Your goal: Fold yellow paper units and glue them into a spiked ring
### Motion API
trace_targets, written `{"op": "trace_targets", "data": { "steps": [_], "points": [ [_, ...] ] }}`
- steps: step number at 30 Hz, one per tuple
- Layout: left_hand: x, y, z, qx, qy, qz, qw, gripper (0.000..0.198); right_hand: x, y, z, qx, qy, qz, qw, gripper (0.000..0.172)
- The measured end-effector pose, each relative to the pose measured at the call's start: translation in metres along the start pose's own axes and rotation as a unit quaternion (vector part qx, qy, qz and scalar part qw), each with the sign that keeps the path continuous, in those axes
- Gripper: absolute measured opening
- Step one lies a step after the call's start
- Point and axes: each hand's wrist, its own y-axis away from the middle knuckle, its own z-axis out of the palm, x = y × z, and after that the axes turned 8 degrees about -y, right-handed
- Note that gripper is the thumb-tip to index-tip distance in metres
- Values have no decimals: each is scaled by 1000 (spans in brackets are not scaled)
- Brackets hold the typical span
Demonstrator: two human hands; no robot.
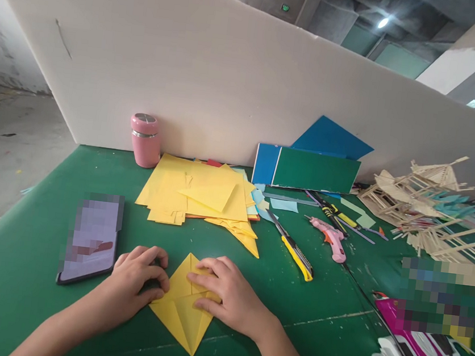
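A folded yellow sheet of paper [184,320] lies on the green table, creased into a diamond with one point towards me. My left hand [138,278] is at its left corner, fingers curled, the thumb and fingertips closed on the edge. From the other side my right hand [230,297] rests on the paper, its fingers stretched across the upper right part and pressing it down. Part of that side is hidden under the fingers. Just beyond the hands is a stack of yellow paper [168,184] with folded pieces [240,232] at its front.
A phone [93,241] lies left; a pink flask [145,142] stands behind it. Rightwards are a yellow utility knife [295,256], a pink glue gun [331,240], a magenta power strip [417,335] with cables and a wooden stick model [423,205]. A pale panel [215,72] rises behind.
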Motion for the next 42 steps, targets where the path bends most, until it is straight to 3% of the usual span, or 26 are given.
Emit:
{"op": "trace_targets", "data": {
  "steps": [6, 11, 17, 32, 36, 39, 42],
  "points": [
    [-9, 4, -1, -8, 26, 34, 999, 25, 0, -1, 1, 5, -11, 0, 1000, 39],
    [-3, 2, -9, 0, 39, 51, 998, 25, 0, 0, 1, 13, -9, -1, 1000, 38],
    [3, 0, -10, -3, 29, 27, 999, 16, 1, 0, 2, 14, -8, -5, 1000, 38],
    [4, 5, -11, 3, 9, 36, 999, 19, -2, 0, -1, 9, 6, -5, 1000, 38],
    [6, 5, -7, 25, 11, 35, 999, 16, 0, 0, 0, 17, 33, -17, 999, 37],
    [6, 2, -3, 83, 11, -5, 996, 8, 3, 1, 0, 43, 54, -11, 998, 34],
    [7, -2, 1, 119, -3, -59, 991, 20, 5, 1, 0, 78, 65, 12, 995, 33]
  ]
}}
